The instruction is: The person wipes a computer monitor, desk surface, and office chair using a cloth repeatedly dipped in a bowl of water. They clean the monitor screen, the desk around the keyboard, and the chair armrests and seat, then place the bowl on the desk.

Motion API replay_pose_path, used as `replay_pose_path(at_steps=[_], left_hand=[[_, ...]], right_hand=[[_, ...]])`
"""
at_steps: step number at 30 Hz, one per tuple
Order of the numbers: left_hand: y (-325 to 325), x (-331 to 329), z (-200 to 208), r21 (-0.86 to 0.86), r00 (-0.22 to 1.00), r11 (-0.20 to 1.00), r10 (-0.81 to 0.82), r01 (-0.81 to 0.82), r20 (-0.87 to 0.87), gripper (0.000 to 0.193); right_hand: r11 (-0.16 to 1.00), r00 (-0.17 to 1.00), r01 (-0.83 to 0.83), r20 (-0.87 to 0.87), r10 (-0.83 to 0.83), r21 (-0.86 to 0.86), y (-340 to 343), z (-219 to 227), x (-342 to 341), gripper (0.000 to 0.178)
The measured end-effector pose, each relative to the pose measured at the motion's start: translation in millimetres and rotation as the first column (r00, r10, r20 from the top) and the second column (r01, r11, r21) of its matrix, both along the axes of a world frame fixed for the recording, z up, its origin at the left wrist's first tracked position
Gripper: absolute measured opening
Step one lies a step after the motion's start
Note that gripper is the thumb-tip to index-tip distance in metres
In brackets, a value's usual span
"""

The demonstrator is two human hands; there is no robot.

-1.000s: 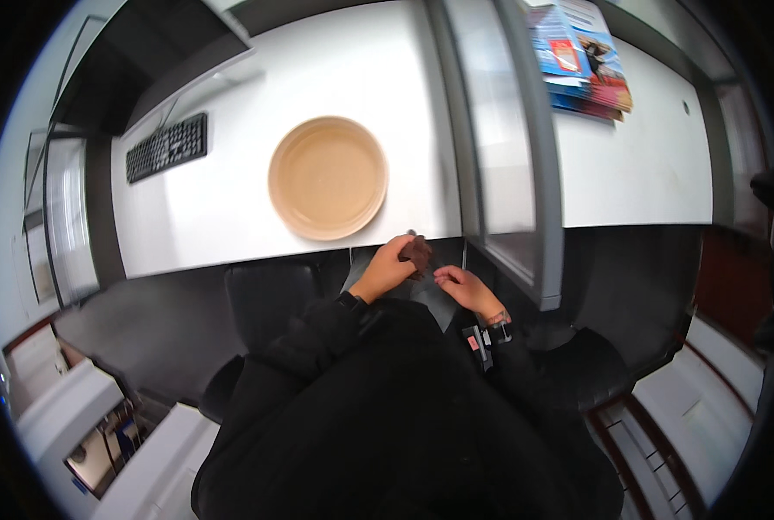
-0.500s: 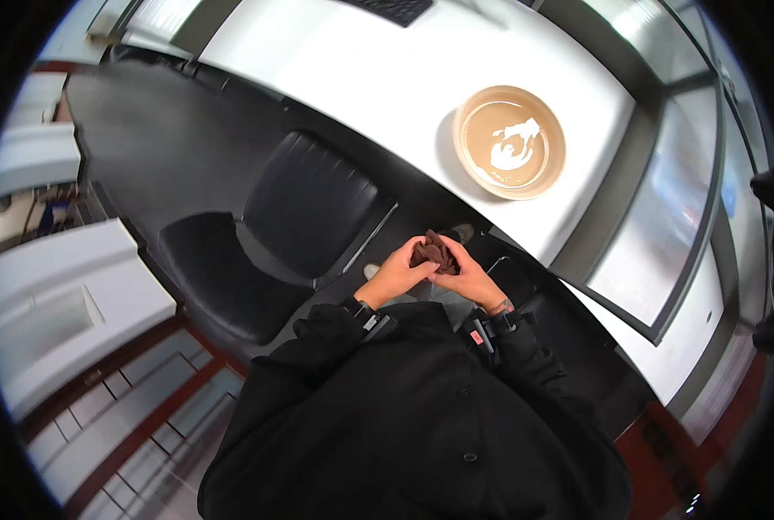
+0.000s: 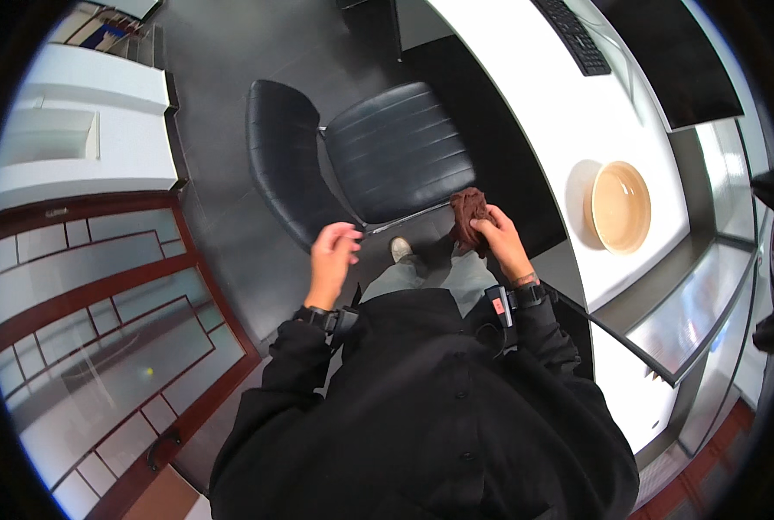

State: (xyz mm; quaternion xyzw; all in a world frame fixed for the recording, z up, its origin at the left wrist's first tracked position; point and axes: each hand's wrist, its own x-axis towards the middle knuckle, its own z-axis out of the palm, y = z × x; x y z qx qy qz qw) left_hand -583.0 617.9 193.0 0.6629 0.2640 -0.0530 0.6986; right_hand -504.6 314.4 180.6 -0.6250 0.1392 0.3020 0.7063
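My right hand [image 3: 503, 245] grips a crumpled dark brown cloth [image 3: 468, 217], with part of it hanging down below the fingers. The cloth is in front of the near right corner of a black padded chair's seat [image 3: 400, 147]. Apart from it on the left, my left hand [image 3: 330, 258] holds nothing; its fingers are loosely bent and spread, close to the chair's backrest [image 3: 284, 160]. A round tan basin [image 3: 593, 208] with liquid in it stands on the white desk [image 3: 534, 95] to the right of the cloth.
A black keyboard [image 3: 573, 35] and a dark monitor [image 3: 682, 65] are at the desk's far end. A glass-panelled partition [image 3: 690, 329] edges the desk on the right. Red-framed glass doors [image 3: 118, 347] are at the left. The floor [image 3: 218, 113] is dark grey.
Both hands were together on the cloth; now the left has let go and moved left, while the right keeps the cloth. The view has turned towards the chair, and the basin sits further right.
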Motion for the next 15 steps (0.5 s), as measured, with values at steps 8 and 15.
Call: replay_pose_path(at_steps=[8,15], left_hand=[[93,-3,13,0.129,0.865,0.857,0.502,-0.499,0.009,0.011],[81,1,15,0.179,0.797,0.809,0.585,-0.559,-0.151,0.013]], right_hand=[[0.968,0.966,-0.236,0.125,0.224,0.090,76,-6,54,0.029],[0.915,0.927,-0.375,0.064,0.370,0.151,107,-18,83,0.034]])
